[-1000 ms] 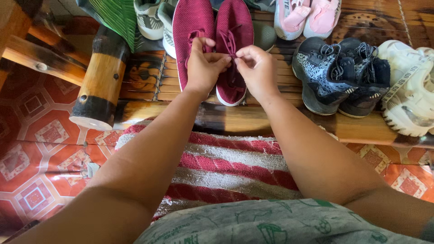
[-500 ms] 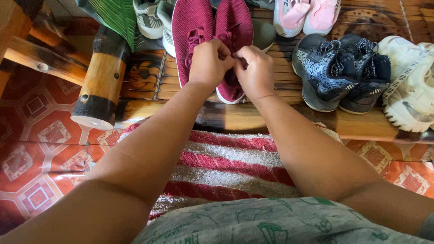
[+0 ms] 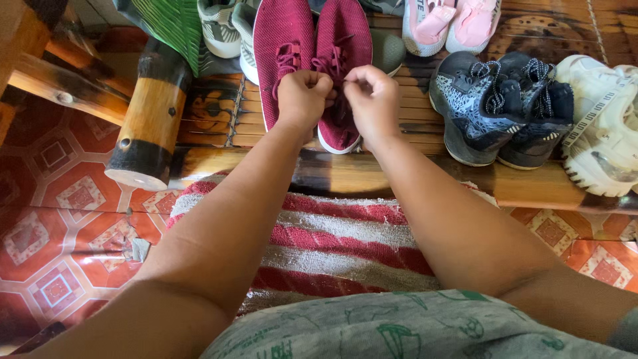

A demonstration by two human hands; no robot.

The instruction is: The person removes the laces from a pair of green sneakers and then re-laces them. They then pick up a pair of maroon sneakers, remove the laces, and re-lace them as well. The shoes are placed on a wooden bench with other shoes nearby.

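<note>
Head view: both hands work over the right maroon shoe of a pair on a bamboo rack, beside the left maroon shoe. Left hand is curled into a fist, fingers pressed together, apparently pinching a maroon lace; the contact is hidden by the knuckles. Right hand is likewise closed, thumb and forefinger pinched approx. at the same lace; what lies between them cannot be told. Risks: uneven pull btwn hands could slip the lace out of one pinch; a hard tug could drag the shoe toward the rack edge w/ the striped towel below; the dark patterned sneakers stand near the right forearm and could be nudged.
</note>
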